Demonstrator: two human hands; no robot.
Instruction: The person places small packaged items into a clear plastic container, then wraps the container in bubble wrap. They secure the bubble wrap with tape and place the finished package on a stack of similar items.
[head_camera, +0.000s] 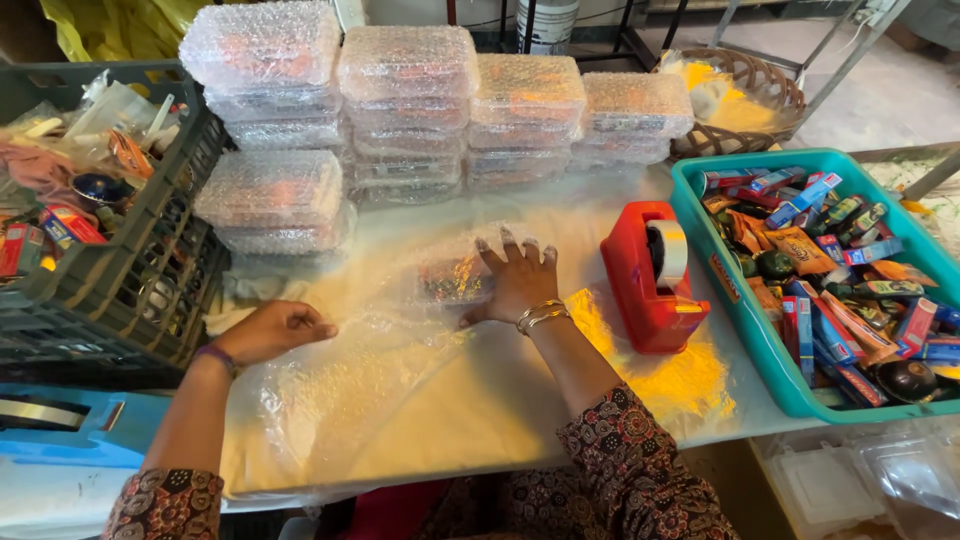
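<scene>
A sheet of clear bubble wrap (350, 370) lies spread on the white table. A small box of colourful items (452, 280) sits partly under the wrap near its far edge. My right hand (515, 280) lies flat on the wrap, fingers spread, pressing against the box's right side. My left hand (275, 330) is at the wrap's left edge with the fingers curled on the film.
Stacks of bubble-wrapped boxes (410, 100) line the back of the table. A red tape dispenser (652, 275) stands right of my hand. A teal tray (715, 290) of small packets is at the right, a dark crate (150, 250) at the left, a wicker basket (750, 100) behind.
</scene>
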